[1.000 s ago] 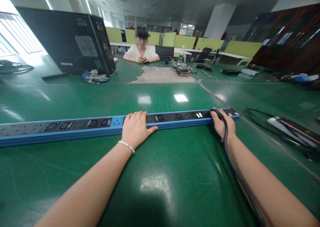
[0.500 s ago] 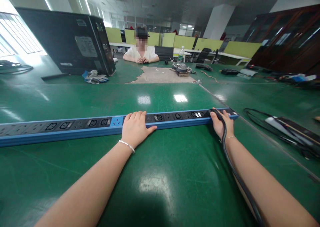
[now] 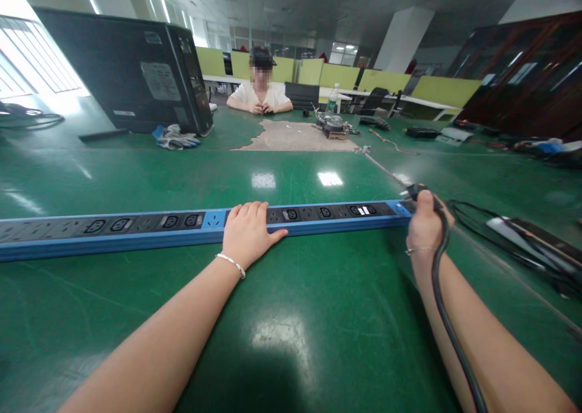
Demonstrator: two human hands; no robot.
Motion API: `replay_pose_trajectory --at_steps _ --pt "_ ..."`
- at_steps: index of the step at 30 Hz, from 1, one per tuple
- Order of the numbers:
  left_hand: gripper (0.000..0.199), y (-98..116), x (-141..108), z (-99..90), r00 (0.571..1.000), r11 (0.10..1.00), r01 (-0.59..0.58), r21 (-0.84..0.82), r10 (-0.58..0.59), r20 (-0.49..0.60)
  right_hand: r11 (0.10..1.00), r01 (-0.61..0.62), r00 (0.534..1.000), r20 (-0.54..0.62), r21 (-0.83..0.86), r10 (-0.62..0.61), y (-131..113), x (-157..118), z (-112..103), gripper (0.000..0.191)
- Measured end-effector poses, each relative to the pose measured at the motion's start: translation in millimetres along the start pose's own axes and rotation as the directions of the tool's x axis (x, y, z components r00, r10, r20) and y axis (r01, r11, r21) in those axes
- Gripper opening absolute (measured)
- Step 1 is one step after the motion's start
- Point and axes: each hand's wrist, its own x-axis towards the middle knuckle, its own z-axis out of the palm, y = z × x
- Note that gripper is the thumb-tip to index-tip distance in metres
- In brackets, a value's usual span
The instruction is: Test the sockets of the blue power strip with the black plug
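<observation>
A long blue power strip (image 3: pixel 150 237) with black sockets lies across the green table. My left hand (image 3: pixel 248 231) rests over its middle, fingers wrapped over the far edge and thumb along the near side. At the strip's right end, my right hand (image 3: pixel 428 222) holds a black plug (image 3: pixel 417 190) with its prongs pointing left, raised off the sockets. The plug's black cable (image 3: pixel 443 292) runs down along my right forearm. A blue socket (image 3: pixel 400 207) shows near the strip's right end, just left of my right hand.
Behind the strip are a black computer case (image 3: pixel 122 73), gloves (image 3: pixel 175 137), a metal device (image 3: pixel 334 125) and a bottle (image 3: pixel 332 99). A person (image 3: pixel 260 91) sits across the table (image 3: pixel 318 316). Cables and a black-and-white device (image 3: pixel 541 243) lie at right.
My right hand has pulled the plug off the strip and moved it right and slightly up, uncovering the blue socket. My left hand has stayed on the strip.
</observation>
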Motion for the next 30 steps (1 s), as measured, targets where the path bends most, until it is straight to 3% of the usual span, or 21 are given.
replay_pose_trajectory --at_steps 1,5,11,20,30 --pt "0.068 0 0 0.1 1.000 1.000 0.002 0.000 -0.002 0.002 1.000 0.008 1.000 -0.013 0.017 -0.007 -9 -5 3 0.049" --pt "0.066 0 0 0.8 1.000 1.000 0.008 0.007 -0.008 -0.001 0.998 0.019 0.958 0.285 0.061 -0.035 -45 -32 22 0.040" --pt "0.067 0 0 0.6 1.000 1.000 0.004 0.005 -0.004 0.005 0.997 0.070 0.907 0.419 -0.041 -0.046 -60 -46 36 0.042" --pt "0.068 0 1 0.8 1.000 1.000 0.001 0.011 -0.001 -0.002 0.988 0.088 0.883 0.470 -0.129 -0.017 -62 -49 34 0.044" --pt "0.068 0 0 0.6 1.000 1.000 -0.007 0.017 0.007 -0.011 0.940 0.154 0.886 0.464 -0.304 0.005 -71 -54 37 0.041"
